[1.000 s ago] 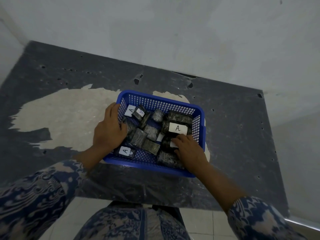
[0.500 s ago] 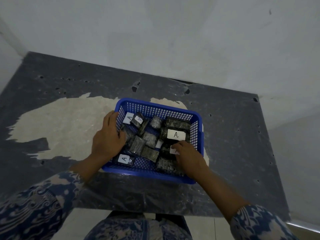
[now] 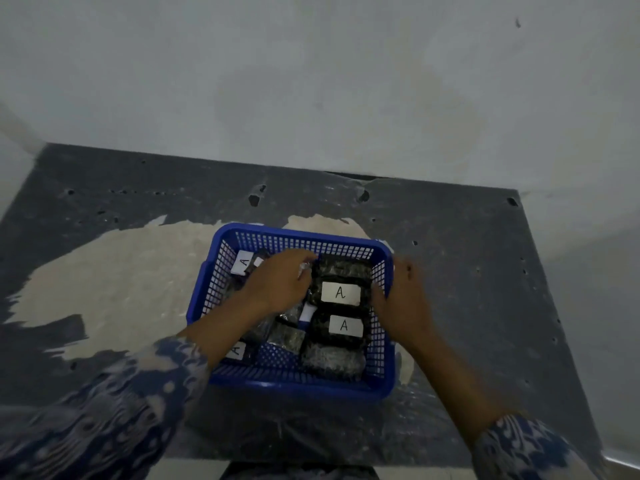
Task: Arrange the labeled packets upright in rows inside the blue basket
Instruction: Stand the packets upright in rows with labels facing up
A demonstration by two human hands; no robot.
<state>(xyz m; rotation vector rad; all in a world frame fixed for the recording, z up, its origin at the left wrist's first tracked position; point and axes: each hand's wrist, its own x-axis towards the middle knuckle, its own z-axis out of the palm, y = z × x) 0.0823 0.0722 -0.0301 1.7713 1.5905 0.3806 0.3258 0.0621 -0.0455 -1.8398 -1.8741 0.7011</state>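
Note:
The blue basket (image 3: 388, 344) stands on the dark table, filled with dark plastic packets lying flat. Its right column holds two packets with white "A" labels, one (image 3: 341, 292) behind the other (image 3: 344, 325), plus an unlabeled packet at the front (image 3: 332, 362). Another "A" label (image 3: 244, 263) shows at the back left. My left hand (image 3: 277, 285) reaches into the basket's middle, fingers curled on a packet edge near the back. My right hand (image 3: 401, 299) grips the basket's right wall, thumb inside and fingers outside. My left forearm hides part of the front-left packets.
The table (image 3: 467, 271) is dark grey with a large pale worn patch (image 3: 104, 282) left of the basket. A white wall rises right behind it. The table's near edge runs just below the basket, with floor tiles beyond.
My left hand left the basket's left rim and went inside to the middle. My right hand came off the packets and took the right wall, uncovering a second "A" label.

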